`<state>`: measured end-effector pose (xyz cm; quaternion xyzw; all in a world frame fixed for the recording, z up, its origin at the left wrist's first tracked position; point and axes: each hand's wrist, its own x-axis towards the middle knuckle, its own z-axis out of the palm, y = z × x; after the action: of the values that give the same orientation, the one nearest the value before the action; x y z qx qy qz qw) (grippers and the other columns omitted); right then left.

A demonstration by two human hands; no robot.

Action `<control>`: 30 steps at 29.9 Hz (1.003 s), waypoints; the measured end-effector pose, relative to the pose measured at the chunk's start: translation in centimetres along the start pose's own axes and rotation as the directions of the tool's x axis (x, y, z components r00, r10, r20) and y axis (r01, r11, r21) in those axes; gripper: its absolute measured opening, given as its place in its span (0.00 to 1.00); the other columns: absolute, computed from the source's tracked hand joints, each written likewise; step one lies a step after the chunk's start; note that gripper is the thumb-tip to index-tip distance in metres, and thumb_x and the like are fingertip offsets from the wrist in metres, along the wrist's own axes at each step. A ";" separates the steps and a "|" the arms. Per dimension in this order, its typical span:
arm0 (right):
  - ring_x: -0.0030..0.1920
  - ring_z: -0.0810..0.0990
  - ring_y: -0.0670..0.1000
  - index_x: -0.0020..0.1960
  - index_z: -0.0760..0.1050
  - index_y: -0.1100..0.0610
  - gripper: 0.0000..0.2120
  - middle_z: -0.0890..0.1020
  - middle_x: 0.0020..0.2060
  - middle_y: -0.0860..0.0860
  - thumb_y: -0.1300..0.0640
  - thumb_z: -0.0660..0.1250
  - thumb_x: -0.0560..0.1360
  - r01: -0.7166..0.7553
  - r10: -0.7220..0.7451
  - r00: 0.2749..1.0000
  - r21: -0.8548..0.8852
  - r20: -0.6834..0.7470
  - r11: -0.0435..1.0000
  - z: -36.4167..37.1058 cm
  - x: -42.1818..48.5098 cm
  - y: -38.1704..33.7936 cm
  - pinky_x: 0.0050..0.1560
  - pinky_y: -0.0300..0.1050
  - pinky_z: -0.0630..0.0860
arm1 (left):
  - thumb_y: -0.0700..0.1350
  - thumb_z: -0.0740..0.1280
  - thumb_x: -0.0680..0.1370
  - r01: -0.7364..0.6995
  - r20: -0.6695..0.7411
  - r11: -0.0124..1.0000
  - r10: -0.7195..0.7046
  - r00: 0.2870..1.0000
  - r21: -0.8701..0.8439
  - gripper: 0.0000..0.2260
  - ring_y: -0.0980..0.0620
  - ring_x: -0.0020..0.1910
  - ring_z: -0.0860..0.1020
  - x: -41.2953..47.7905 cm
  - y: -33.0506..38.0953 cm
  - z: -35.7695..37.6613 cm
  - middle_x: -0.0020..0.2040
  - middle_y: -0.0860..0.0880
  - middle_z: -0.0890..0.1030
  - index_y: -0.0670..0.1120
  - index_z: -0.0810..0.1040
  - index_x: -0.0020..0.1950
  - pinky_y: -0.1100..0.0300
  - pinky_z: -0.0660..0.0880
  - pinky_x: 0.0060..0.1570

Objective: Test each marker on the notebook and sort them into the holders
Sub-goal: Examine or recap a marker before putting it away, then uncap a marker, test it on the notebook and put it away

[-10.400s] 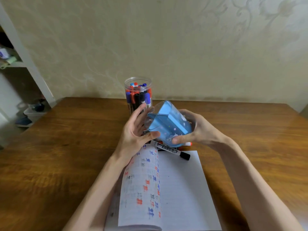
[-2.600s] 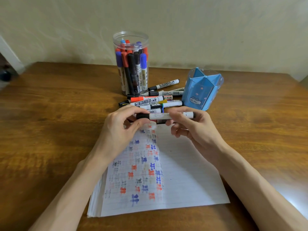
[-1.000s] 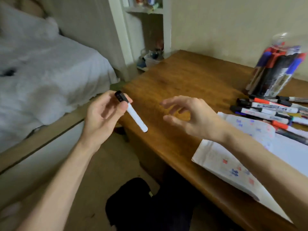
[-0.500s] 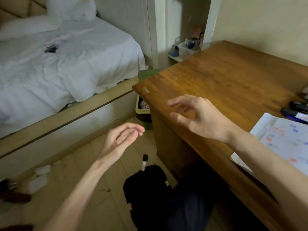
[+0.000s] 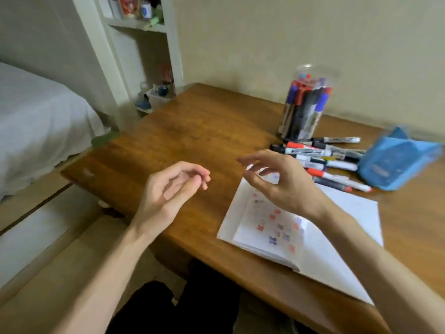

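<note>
Both hands hold nothing: the left hand [image 5: 168, 191] hangs over the table's near edge with fingers loosely bent, and the right hand [image 5: 284, 182] is half spread above the far corner of the open notebook [image 5: 265, 227]. Loose markers [image 5: 322, 162] lie in a pile just behind the notebook, between the clear jar [image 5: 305, 104] full of markers and the blue holder [image 5: 397, 162]. All rest on the wooden table [image 5: 204, 131]; a bed [image 5: 36, 121] stands at the left

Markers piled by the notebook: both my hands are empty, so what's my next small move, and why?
Probably reach the right hand to the nearest red-capped marker and pick it up for testing: it hovers open just beside the pile, the left hand holds nothing, and the notebook lies open below.
</note>
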<state>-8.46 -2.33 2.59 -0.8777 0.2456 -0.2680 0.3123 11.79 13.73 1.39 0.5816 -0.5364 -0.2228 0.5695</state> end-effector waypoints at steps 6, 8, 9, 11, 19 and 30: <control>0.51 0.85 0.41 0.61 0.84 0.49 0.11 0.86 0.53 0.39 0.53 0.74 0.79 -0.230 0.222 0.960 -0.033 -0.168 0.973 -6.1 -6.1 4.7 0.52 0.44 0.83 | 0.49 0.68 0.79 -0.048 0.194 0.998 0.057 0.979 -0.049 0.09 0.51 0.56 0.83 5.5 1.5 8.6 0.50 0.55 0.85 0.48 0.82 0.56 0.68 0.77 0.53; 0.50 0.84 0.41 0.61 0.84 0.49 0.12 0.86 0.52 0.40 0.54 0.75 0.78 -0.291 0.266 0.936 -0.084 -0.231 0.953 -7.2 -7.4 6.1 0.46 0.38 0.80 | 0.48 0.68 0.80 -0.043 0.254 0.997 0.059 0.965 -0.066 0.07 0.54 0.55 0.83 7.1 1.8 11.4 0.50 0.56 0.85 0.48 0.82 0.56 0.70 0.76 0.52; 0.49 0.84 0.41 0.61 0.85 0.49 0.12 0.86 0.51 0.41 0.55 0.76 0.77 -0.326 0.287 0.918 -0.108 -0.275 0.939 -7.6 -7.9 6.7 0.45 0.35 0.78 | 0.46 0.69 0.81 -0.035 0.276 0.996 0.056 0.960 -0.083 0.06 0.54 0.54 0.83 7.8 1.9 12.7 0.50 0.55 0.85 0.47 0.82 0.56 0.70 0.76 0.51; 0.47 0.83 0.43 0.60 0.84 0.50 0.13 0.86 0.51 0.44 0.58 0.76 0.77 -0.396 0.316 0.867 -0.150 -0.385 0.906 -8.2 -8.8 7.9 0.46 0.33 0.79 | 0.42 0.68 0.83 -0.037 0.316 0.995 0.065 0.947 -0.092 0.05 0.53 0.52 0.83 8.9 2.0 14.9 0.50 0.55 0.85 0.47 0.83 0.57 0.68 0.76 0.50; 0.52 0.81 0.59 0.61 0.84 0.51 0.15 0.84 0.51 0.52 0.60 0.75 0.75 -0.419 0.161 0.848 -0.453 -0.505 0.787 -8.4 -10.1 12.1 0.51 0.54 0.78 | 0.46 0.67 0.83 -0.150 0.400 0.973 0.069 0.914 0.175 0.07 0.64 0.52 0.80 10.6 3.2 20.8 0.52 0.60 0.82 0.54 0.82 0.59 0.73 0.76 0.46; 0.50 0.77 0.57 0.55 0.84 0.54 0.08 0.81 0.49 0.52 0.57 0.77 0.76 -0.427 0.145 0.831 -0.449 -0.537 0.785 -8.7 -10.2 13.3 0.48 0.54 0.73 | 0.55 0.69 0.80 -0.049 0.568 0.896 -0.237 0.788 0.442 0.17 0.62 0.49 0.82 10.8 1.3 19.2 0.53 0.59 0.81 0.56 0.74 0.68 0.62 0.81 0.51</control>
<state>-24.91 -8.94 -3.91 -0.7866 0.5154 -0.3398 0.0140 -1.89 -3.63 1.56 0.6170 -0.6958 -0.3014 0.2105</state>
